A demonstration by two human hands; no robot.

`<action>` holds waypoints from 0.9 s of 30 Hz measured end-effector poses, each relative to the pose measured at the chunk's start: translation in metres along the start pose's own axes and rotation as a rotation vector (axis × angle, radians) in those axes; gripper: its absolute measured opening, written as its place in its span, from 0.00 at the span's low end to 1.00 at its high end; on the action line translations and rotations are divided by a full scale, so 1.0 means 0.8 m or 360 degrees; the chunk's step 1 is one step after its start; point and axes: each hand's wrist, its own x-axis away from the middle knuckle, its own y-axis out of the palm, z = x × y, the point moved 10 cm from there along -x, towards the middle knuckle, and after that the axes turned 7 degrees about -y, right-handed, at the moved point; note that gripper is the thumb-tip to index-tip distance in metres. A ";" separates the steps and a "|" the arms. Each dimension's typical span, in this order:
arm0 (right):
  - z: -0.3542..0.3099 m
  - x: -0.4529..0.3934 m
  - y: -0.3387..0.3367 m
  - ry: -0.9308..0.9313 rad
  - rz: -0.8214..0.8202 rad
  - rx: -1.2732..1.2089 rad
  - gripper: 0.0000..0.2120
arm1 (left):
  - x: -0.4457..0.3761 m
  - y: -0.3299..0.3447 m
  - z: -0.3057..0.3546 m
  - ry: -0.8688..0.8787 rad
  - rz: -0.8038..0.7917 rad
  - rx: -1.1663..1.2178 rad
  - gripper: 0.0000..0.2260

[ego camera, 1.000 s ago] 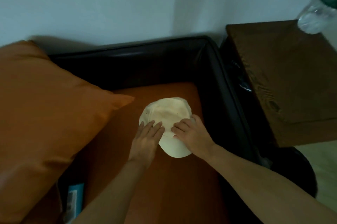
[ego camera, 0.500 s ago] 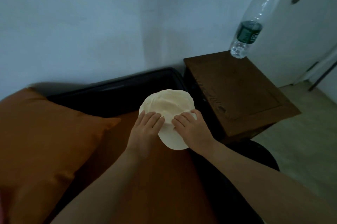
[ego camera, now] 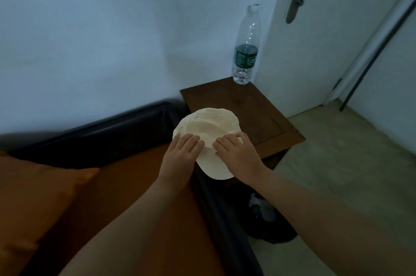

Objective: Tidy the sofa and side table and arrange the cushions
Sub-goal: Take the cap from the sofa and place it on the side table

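A cream cap is held up over the dark sofa arm and the near left edge of the brown wooden side table. My left hand grips its left side with the fingers on top. My right hand grips its right side the same way; both thumbs are hidden beneath. The cap's brim points toward me. An orange cushion leans at the left on the orange sofa seat.
A clear plastic bottle with a green label stands at the table's far corner by the wall. A white door with a metal handle is beyond it. A dark bin with crumpled items sits on the floor beside the sofa arm.
Both hands have lifted the cap off the sofa seat and carried it right, over the sofa arm to the side table's edge. My view swung right, bringing the bottle and door in.
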 end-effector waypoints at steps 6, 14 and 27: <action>0.098 0.058 -0.018 -0.0058 0.0021 0.0018 0.10 | -0.060 0.038 0.089 -0.0004 -0.0059 -0.0012 0.20; 0.212 0.113 -0.002 0.0011 -0.0109 0.0033 0.12 | -0.131 0.126 0.160 -0.0148 -0.0265 -0.0032 0.25; 0.307 0.066 0.131 0.0114 -0.0305 -0.0036 0.15 | -0.232 0.234 0.108 -0.0251 -0.0244 0.0113 0.19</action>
